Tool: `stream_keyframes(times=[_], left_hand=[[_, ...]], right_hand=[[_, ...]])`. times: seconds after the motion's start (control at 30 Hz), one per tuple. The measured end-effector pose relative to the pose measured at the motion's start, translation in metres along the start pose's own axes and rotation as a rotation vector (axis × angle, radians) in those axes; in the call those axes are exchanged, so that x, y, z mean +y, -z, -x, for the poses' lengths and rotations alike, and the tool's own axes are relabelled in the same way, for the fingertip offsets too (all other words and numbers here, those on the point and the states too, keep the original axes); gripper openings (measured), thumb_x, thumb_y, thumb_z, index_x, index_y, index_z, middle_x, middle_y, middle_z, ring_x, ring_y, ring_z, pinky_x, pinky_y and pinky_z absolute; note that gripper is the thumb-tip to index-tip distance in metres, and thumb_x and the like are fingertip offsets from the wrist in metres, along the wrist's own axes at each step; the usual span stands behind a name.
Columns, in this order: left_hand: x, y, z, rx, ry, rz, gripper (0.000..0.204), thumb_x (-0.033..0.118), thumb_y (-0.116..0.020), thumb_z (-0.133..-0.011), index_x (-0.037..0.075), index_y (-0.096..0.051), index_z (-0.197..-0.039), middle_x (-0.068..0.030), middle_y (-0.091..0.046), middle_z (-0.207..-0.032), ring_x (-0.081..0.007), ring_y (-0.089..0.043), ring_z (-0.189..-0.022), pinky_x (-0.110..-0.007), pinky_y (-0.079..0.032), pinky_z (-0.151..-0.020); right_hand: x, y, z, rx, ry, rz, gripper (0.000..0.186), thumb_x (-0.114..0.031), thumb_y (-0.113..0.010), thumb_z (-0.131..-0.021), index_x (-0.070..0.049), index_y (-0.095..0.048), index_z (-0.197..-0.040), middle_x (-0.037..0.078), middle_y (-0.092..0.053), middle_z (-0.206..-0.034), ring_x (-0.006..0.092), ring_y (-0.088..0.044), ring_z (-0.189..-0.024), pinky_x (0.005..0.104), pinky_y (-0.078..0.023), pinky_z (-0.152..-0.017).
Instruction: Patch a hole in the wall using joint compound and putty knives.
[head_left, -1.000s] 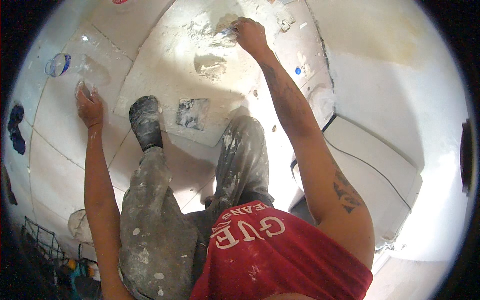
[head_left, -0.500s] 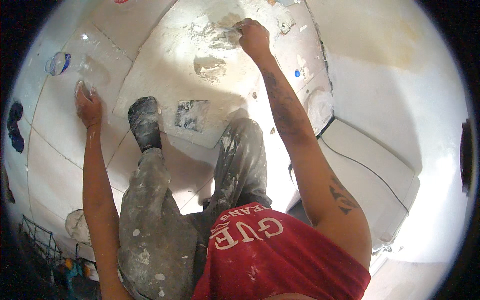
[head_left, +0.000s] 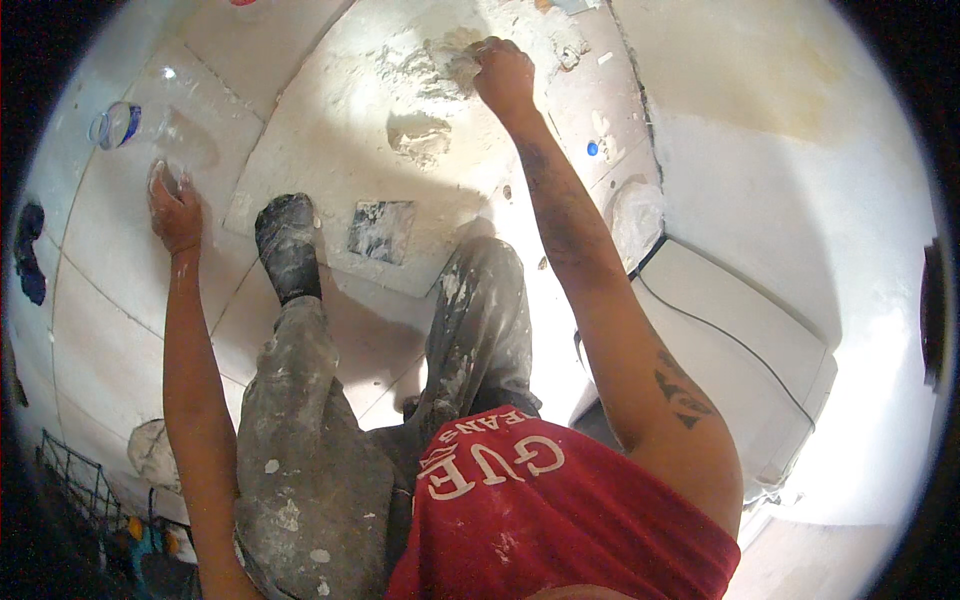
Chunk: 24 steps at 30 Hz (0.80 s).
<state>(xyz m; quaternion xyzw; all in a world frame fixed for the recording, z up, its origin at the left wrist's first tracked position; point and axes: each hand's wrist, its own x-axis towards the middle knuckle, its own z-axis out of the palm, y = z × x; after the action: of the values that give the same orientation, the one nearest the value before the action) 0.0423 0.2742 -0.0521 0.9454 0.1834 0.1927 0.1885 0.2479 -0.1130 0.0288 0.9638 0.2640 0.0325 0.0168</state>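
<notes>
My right hand (head_left: 503, 75) is closed at the far end of a pale board (head_left: 330, 130) on the floor. What it grips is mostly hidden under the fingers. Just left of it lies a patch of wet, cream-coloured plaster (head_left: 415, 72), smeared and lumpy. A second, smaller plaster patch (head_left: 420, 137) sits nearer to me. My left hand (head_left: 176, 208) hangs off to the left over the floor tiles, dusted white, fingers loosely curved and apart from the thumb, holding nothing. A clear plastic cup with a blue band (head_left: 116, 125) lies beyond it.
A dark square plate (head_left: 381, 231) lies on the board's near edge, beside my socked foot (head_left: 287, 240). At right are a blue cap (head_left: 592, 149), a clear plastic bag (head_left: 637, 212) and a white box-like appliance (head_left: 730, 340) with a cord. A wire basket (head_left: 80, 485) stands at lower left.
My right hand has shifted very slightly left at the plaster. The left hand stays almost where it was.
</notes>
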Motion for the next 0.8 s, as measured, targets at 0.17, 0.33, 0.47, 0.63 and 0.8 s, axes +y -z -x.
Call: stream_keyframes(times=[0.17, 0.33, 0.47, 0.63, 0.8], left_hand=[[-0.001, 0.0, 0.001, -0.049, 0.041, 0.03, 0.04, 0.019, -0.047, -0.081, 0.001, -0.039, -0.116, -0.0171, -0.042, -0.119, -0.0321, -0.04, -0.11, -0.037, -0.033, -0.091], [-0.004, 0.0, 0.001, -0.079, 0.041, 0.004, 0.041, 0.019, -0.047, -0.081, 0.001, -0.038, -0.117, -0.0171, -0.042, -0.118, -0.0322, -0.04, -0.11, -0.038, -0.033, -0.091], [-0.001, 0.002, 0.002, -0.033, 0.018, 0.035, 0.041, 0.02, -0.048, -0.081, 0.001, -0.038, -0.117, -0.0172, -0.042, -0.118, -0.0323, -0.04, -0.11, -0.038, -0.033, -0.091], [0.002, 0.004, -0.001, -0.067, 0.041, -0.074, 0.038, 0.016, -0.051, -0.079, 0.001, -0.041, -0.112, -0.0177, -0.047, -0.112, -0.0342, -0.045, -0.102, -0.039, -0.039, -0.084], [0.001, 0.004, 0.0, 0.009, -0.041, -0.02, 0.037, 0.017, -0.05, -0.079, 0.001, -0.041, -0.112, -0.0176, -0.047, -0.111, -0.0342, -0.046, -0.101, -0.039, -0.039, -0.084]], right_hand=[[-0.011, -0.007, 0.013, -0.032, 0.045, 0.092, 0.025, -0.007, -0.052, -0.065, -0.012, -0.062, -0.088, 0.006, -0.057, -0.09, 0.0216, -0.053, -0.087, 0.0361, -0.043, -0.072], [0.008, 0.004, 0.001, -0.07, 0.023, 0.015, 0.026, -0.01, -0.053, -0.065, -0.014, -0.062, -0.089, 0.006, -0.057, -0.091, 0.0224, -0.053, -0.09, 0.0383, -0.042, -0.072], [0.0, -0.001, -0.004, -0.016, -0.059, -0.032, 0.029, -0.007, -0.052, -0.064, -0.013, -0.061, -0.09, 0.007, -0.057, -0.089, 0.0225, -0.052, -0.089, 0.0379, -0.042, -0.07], [-0.01, -0.002, 0.009, -0.032, 0.061, 0.062, 0.025, -0.009, -0.054, -0.063, -0.01, -0.061, -0.088, 0.007, -0.057, -0.087, 0.023, -0.053, -0.086, 0.0357, -0.043, -0.071], [0.009, 0.008, 0.001, -0.083, 0.001, -0.024, 0.031, -0.007, -0.053, -0.064, -0.013, -0.059, -0.094, 0.006, -0.056, -0.095, 0.0227, -0.051, -0.092, 0.0387, -0.042, -0.074]])
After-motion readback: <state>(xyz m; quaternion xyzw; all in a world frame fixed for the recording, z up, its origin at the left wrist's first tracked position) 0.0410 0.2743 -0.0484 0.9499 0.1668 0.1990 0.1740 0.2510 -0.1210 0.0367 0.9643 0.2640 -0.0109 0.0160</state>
